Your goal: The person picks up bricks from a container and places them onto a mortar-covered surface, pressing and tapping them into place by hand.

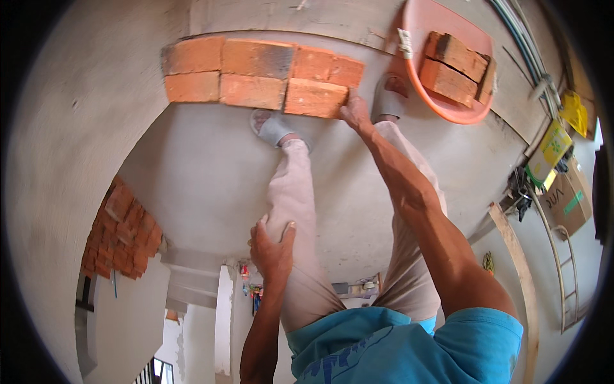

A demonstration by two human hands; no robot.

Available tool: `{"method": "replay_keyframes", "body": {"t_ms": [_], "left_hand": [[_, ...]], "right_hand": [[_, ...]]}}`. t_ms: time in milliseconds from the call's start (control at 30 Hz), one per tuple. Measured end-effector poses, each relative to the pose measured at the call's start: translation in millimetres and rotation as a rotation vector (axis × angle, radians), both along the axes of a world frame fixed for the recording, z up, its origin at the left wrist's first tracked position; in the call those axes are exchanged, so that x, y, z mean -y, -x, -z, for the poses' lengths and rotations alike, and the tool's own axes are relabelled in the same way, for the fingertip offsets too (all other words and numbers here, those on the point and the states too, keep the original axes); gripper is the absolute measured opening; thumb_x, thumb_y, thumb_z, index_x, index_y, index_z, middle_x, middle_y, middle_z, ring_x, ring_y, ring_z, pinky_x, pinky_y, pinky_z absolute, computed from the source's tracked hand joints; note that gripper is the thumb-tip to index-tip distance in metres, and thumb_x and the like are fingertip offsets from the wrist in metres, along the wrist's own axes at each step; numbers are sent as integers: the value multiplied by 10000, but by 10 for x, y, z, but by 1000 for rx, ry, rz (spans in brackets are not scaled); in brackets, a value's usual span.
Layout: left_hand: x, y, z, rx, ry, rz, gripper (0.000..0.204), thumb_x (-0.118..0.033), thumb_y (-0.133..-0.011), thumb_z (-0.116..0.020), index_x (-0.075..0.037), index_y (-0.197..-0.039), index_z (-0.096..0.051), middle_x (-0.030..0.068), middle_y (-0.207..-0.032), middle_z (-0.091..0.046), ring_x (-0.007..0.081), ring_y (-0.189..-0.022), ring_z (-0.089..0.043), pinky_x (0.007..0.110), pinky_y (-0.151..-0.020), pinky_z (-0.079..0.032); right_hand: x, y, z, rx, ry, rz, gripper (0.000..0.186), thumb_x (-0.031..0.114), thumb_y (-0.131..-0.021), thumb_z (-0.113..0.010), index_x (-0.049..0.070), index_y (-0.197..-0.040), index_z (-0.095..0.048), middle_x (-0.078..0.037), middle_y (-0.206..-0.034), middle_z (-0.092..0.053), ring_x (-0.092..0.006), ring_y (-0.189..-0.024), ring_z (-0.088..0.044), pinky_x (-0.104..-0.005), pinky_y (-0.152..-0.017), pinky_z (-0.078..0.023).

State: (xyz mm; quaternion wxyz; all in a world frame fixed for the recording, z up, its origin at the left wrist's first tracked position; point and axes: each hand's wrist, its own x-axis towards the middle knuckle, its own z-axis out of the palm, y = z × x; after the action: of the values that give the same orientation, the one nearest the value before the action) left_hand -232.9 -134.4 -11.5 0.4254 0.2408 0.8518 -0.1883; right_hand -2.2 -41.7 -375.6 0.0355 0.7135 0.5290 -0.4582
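Observation:
Two rows of red bricks point(254, 56) lie against each other along the wall at the top. My right hand point(355, 112) reaches forward and grips the right end of the lower right brick point(314, 96). My left hand point(272, 253) clasps my left leg point(288, 185) near the knee, with the fingers curled round the trouser cloth. Just right of my right hand, an orange plastic tub point(455, 114) holds several more bricks point(455, 59).
My sandalled feet point(274, 130) stand near the brick rows. A brick pile point(121, 233) lies lower left, beside a wall point(70, 141). At the right are hoses point(524, 45), a cardboard box point(566, 198), a metal frame point(569, 275) and a wooden plank point(521, 256).

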Motion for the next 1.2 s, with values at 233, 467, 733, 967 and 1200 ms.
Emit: {"method": "replay_keyframes", "body": {"t_ms": [233, 467, 733, 967, 1200], "left_hand": [[-14, -137, 7, 1, -38, 43, 628, -399, -823, -765, -42, -1308, -587, 189, -1251, -595, 422, -1141, -567, 507, -970, -463], [-17, -310, 19, 3, -12, 72, 620, -409, -828, -752, -52, -1306, -586, 184, -1257, -591, 427, -1153, -560, 510, -977, -456], [-77, -482, 40, -1, 42, 82, 621, -410, -833, -745, -56, -1316, -579, 185, -1252, -585, 424, -1162, -551, 517, -983, -448], [-98, -615, 37, -16, 30, 74, 613, -389, -838, -750, -42, -1313, -579, 194, -1245, -585, 422, -1158, -554, 519, -985, -443], [-119, -705, 41, -44, 33, 69, 590, -359, -843, -760, -49, -1313, -588, 190, -1244, -609, 411, -1158, -565, 499, -997, -443]], "right_hand": [[-616, -211, -579, 60, 96, -383, 466, 107, -812, -607, 82, -1276, -588, -270, -979, -690, -431, -949, -679, -516, -836, -543], [-1488, -1567, -910, 131, -549, -276, 376, 65, -828, -602, 81, -1201, -645, -180, -1055, -681, -373, -992, -655, -468, -876, -522], [-1972, -3119, -546, 573, -553, -501, 496, 115, -849, -575, 53, -1339, -531, -218, -1137, -613, -419, -1058, -607, -501, -895, -510], [-2486, -3342, -153, 585, -425, -647, 435, 175, -906, -503, 128, -1332, -578, -158, -1205, -663, -391, -1086, -649, -506, -934, -521], [-2665, -3304, 24, 504, -97, -669, 386, 225, -952, -479, 130, -1309, -592, -140, -1295, -661, -339, -1200, -622, -458, -993, -501]]}}
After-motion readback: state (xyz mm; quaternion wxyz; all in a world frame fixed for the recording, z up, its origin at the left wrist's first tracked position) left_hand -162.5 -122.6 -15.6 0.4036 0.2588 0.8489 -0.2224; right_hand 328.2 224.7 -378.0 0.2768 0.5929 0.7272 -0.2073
